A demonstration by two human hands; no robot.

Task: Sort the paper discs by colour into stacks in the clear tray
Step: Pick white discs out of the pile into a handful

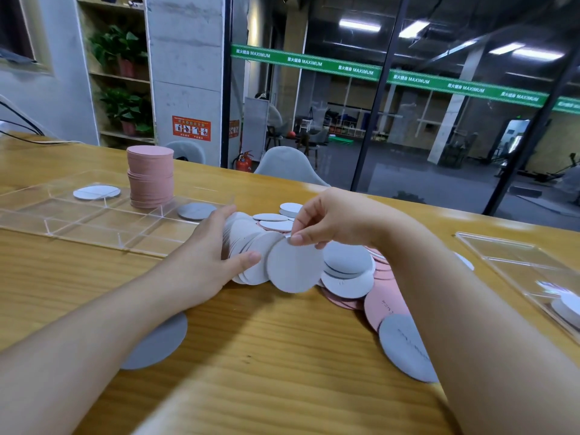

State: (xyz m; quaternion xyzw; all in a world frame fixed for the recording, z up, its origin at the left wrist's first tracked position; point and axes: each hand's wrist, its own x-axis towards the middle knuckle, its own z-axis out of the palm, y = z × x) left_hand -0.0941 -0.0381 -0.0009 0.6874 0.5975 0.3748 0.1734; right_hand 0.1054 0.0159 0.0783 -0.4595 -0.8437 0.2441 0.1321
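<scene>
Both bare forearms reach forward from the lower corners, converging toward twelve o'clock. The left hand point(216, 246) lies palm-inward, fingers point(224, 213) extended toward one o'clock and thumb stretched toward three o'clock, cupping a fanned bundle. The right hand point(326, 219) arches at the wrist, its thumb and forefinger pinching downward toward seven o'clock.

Matt paper discs point(293, 266), glossy wooden table point(251, 340)

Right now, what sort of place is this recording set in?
Probably an office or lounge area beside a gym: a long wooden table, a shelf of potted plants, and a glass wall with green MAXIMUM banners facing a workout floor.
</scene>
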